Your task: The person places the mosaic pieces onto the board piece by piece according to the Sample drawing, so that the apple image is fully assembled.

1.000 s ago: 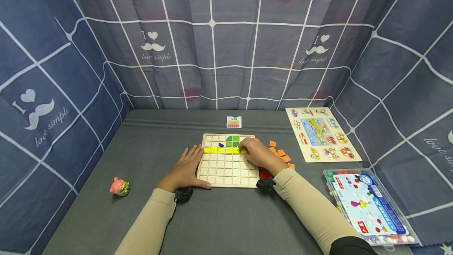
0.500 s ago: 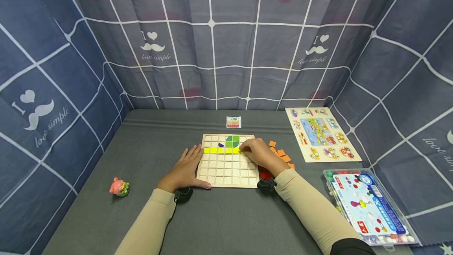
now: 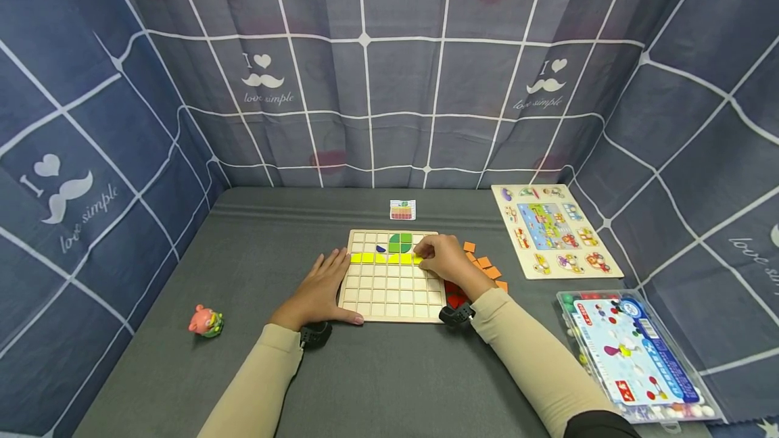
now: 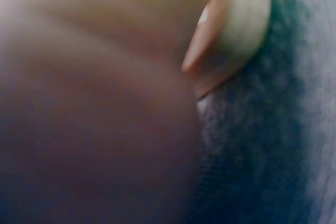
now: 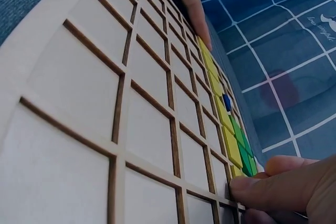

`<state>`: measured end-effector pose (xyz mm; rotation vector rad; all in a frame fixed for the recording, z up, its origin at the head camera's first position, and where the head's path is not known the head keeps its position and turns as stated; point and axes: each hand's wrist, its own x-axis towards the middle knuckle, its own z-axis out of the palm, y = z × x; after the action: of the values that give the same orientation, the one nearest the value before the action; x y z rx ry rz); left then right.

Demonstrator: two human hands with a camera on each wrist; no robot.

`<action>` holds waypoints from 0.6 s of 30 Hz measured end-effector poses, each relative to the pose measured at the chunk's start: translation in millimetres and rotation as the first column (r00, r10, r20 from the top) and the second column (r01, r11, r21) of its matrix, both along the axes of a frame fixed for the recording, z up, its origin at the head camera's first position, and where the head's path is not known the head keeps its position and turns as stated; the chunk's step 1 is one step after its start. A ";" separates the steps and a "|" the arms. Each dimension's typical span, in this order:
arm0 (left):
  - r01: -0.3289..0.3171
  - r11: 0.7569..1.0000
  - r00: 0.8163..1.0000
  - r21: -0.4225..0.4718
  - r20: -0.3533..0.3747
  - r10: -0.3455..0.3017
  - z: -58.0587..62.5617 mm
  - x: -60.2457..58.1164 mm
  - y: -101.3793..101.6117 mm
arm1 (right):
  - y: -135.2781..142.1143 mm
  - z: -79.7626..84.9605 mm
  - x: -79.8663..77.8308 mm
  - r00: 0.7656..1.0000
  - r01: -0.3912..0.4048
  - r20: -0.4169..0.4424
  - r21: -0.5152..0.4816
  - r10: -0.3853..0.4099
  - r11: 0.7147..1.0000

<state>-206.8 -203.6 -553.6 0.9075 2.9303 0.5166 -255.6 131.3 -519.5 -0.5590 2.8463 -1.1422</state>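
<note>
A flat wooden board (image 3: 392,295), ridged into square cells, is lying on the grey cloth-covered worktop (image 3: 389,377), holding yellow tiles (image 3: 380,258) in a row, rounded green pieces (image 3: 395,247) and a dark-blue piece (image 3: 381,249). The left hand (image 3: 316,290) is resting at its left side, fingers outstretched; the right hand (image 3: 447,262) is bending its fingers at the row's right end, whether pinching a tile being unclear. Orange tiles (image 3: 484,262) are lying nearby. A clear plastic box (image 3: 602,293) is holding coloured balls (image 3: 688,411). Gridded curtains (image 3: 395,86) are hanging around.

between the sleeves (image 3: 258,380) room runs to the board (image 3: 392,295), orange tiles (image 3: 492,272) crowding its right.
</note>
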 end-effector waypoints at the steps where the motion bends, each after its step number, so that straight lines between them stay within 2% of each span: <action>1: 0.001 1.000 1.000 -0.001 -0.002 -0.001 -0.3 -0.1 -0.1 | 0.4 0.0 0.8 1.000 0.007 0.005 -0.011 -0.007 1.000; 6: 0.004 1.000 1.000 0.003 -0.006 -0.004 -1.3 -0.4 -0.1 | 9.2 1.5 4.6 0.999 0.046 -0.013 -0.057 -0.047 0.997; 10: 0.003 1.000 1.000 -0.002 -0.001 -0.003 -0.3 0.2 0.7 | 25.1 4.0 5.2 0.991 0.128 -0.036 -0.082 -0.131 0.988; 18: 0.004 1.000 1.000 0.011 -0.014 -0.004 1.3 1.4 1.0 | 63.2 2.0 0.8 0.932 0.355 -0.038 -0.110 -0.360 0.929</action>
<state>-205.4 -202.6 -552.3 0.9214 2.9403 0.5295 -254.8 194.5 -517.5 -0.0700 3.0378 -1.3434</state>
